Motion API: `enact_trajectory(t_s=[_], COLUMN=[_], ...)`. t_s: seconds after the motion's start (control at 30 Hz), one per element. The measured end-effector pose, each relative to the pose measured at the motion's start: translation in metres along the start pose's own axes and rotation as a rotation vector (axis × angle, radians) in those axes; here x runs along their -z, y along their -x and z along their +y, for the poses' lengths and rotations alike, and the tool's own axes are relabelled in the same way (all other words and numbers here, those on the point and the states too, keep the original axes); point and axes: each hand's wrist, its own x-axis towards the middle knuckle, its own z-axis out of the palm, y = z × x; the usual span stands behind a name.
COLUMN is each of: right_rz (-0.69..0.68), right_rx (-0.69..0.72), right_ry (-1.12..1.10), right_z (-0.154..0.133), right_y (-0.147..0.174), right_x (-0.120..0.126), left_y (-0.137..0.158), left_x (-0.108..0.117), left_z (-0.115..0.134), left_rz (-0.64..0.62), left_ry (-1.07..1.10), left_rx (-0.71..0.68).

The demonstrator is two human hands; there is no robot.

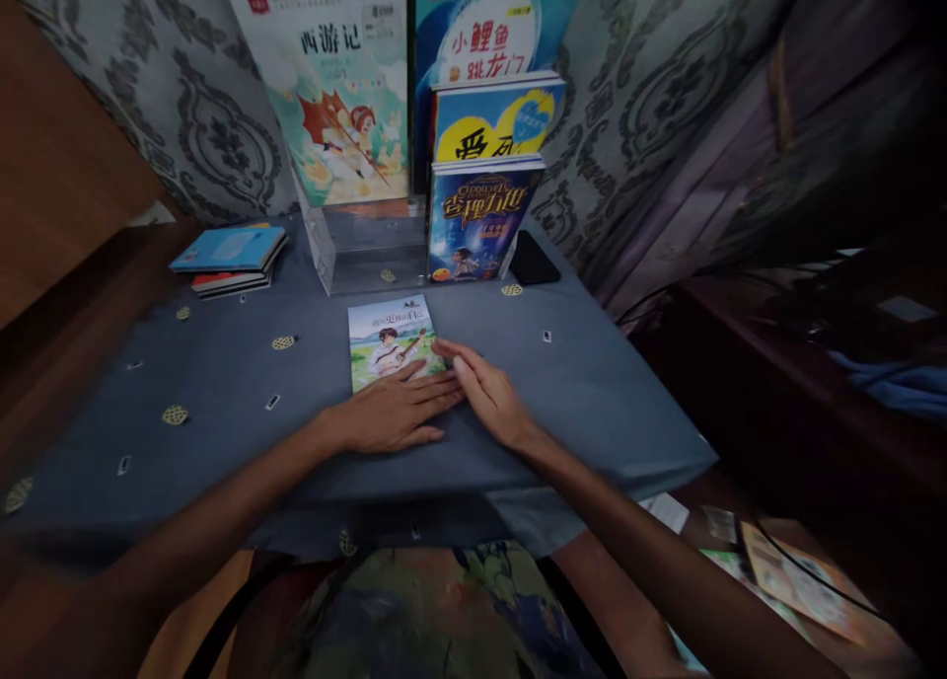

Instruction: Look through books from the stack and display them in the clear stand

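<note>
A small book (pixel 377 348) with a guitar player on its cover lies closed on the blue-grey tablecloth (pixel 592 393). Across its lower part rests my left hand (pixel 389 411), palm down with the fingers stretched to the right. My right hand (pixel 494 395) stands on its side at the book's right edge, fingers straight and its thumb along them. The left fingertips meet the right hand near the lower right corner, which they hide. Neither hand grips the book.
Behind the book, a clear acrylic stand (pixel 362 255) holds a large book (pixel 347 107) and several others, a dark blue book (pixel 477 220) in front. A phone (pixel 534 260) lies right of it. Stacked books (pixel 231 252) lie at left. Papers (pixel 806 570) lie below, right.
</note>
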Motion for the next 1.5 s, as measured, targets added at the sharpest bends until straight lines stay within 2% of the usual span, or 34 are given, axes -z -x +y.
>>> enact_trajectory(t_s=[0.3,0.43,0.63,0.7,0.8,0.93,1.03,1.23,1.33,1.5], right_rz=[-0.054,-0.043,-0.084,-0.157,-0.381,-0.715,-0.795,-0.699,-0.639,-0.312], right_rx=[-0.006,0.005,0.062,0.120,0.234,0.455,0.478,0.327,0.281,0.018], right_ry=[0.095,0.131,0.290,0.401,0.531,0.507,0.476,0.526,0.553,0.698], right_z=[-0.003,-0.003,-0.002,-0.006,-0.019,-0.039,-0.042,-0.018,-0.004,0.014], right_y=[0.005,0.005,0.003,-0.003,-0.015,-0.028,-0.039,-0.069,-0.082,-0.095], right_x=[0.000,-0.001,-0.001,-0.005,-0.023,-0.055,-0.064,-0.048,-0.041,-0.031], left_y=[0.018,0.031,0.045,0.046,0.045,0.043,0.044,0.046,0.045,0.039], left_x=[0.004,0.001,0.003,0.003,0.001,-0.003,-0.005,-0.014,-0.021,-0.025], left_z=[-0.020,-0.049,-0.104,-0.116,-0.123,-0.123,-0.122,-0.128,-0.131,-0.123], left_rz=[0.082,0.107,0.120,0.132,0.161,0.182,0.203,0.288,0.338,0.451], left_ry=[0.149,0.147,0.123,0.116,0.095,0.063,0.038,0.045,0.021,-0.026], left_rx=[0.089,0.198,0.504,0.559,0.592,0.594,0.599,0.561,0.604,0.754])
